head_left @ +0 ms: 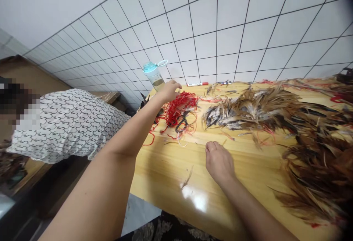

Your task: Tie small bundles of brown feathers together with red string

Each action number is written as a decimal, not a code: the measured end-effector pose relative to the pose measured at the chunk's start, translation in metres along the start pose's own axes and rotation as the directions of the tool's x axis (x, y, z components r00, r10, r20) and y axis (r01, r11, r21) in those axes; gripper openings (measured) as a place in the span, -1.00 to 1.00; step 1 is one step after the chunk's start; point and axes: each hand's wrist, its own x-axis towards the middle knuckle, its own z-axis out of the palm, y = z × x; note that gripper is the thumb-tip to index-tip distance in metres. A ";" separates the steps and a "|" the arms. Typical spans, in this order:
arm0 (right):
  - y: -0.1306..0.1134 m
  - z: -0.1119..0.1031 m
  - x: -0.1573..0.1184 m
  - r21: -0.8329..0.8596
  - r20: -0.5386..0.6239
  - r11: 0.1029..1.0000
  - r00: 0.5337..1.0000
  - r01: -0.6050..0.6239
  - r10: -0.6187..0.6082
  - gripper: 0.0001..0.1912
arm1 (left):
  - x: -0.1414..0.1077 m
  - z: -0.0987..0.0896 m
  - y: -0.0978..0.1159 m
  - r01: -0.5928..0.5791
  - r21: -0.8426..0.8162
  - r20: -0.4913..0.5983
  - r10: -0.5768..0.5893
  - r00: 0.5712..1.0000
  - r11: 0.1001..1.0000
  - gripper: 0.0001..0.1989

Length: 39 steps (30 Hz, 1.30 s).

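My left hand (168, 91) is stretched out over the left edge of a tangled heap of red string (180, 106), close to a clear bottle with a light-blue lid (153, 74). Its fingers are partly extended and slightly apart, with nothing visible in them. A pair of dark-handled scissors (181, 123) lies at the front of the string, partly covered by it. On the bare wood nearer me rests my right hand (219, 162), its fingers curled closed. Whatever those fingers hold, if anything, is hidden.
A long bundle of brown feathers (256, 106) lies across the wooden table (171, 167); a larger dark pile (322, 167) sits at right. A red marker (197, 84) lies by the tiled wall (204, 42). At left is another person in a patterned top (68, 123).
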 end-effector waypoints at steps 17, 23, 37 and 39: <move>0.000 -0.002 0.001 -0.019 0.029 1.000 1.000 -0.001 0.002 -0.82 | -0.079 0.035 -0.019 -0.072 0.134 0.217 0.042 0.975 0.988 -0.72; 0.001 -0.002 0.001 -0.024 0.022 1.000 1.000 0.001 0.000 -0.81 | -0.082 0.019 -0.035 -0.089 0.103 0.276 0.057 0.960 0.991 -0.70; 0.000 -0.001 0.001 -0.029 0.009 1.000 1.000 0.008 -0.008 -0.82 | -0.038 0.057 0.020 0.034 0.048 0.069 -0.037 0.997 0.998 -0.74; 0.000 -0.001 0.001 -0.032 0.008 0.999 1.000 0.008 -0.008 -0.82 | -0.033 0.065 0.017 0.025 0.050 0.083 -0.029 0.996 0.998 -0.76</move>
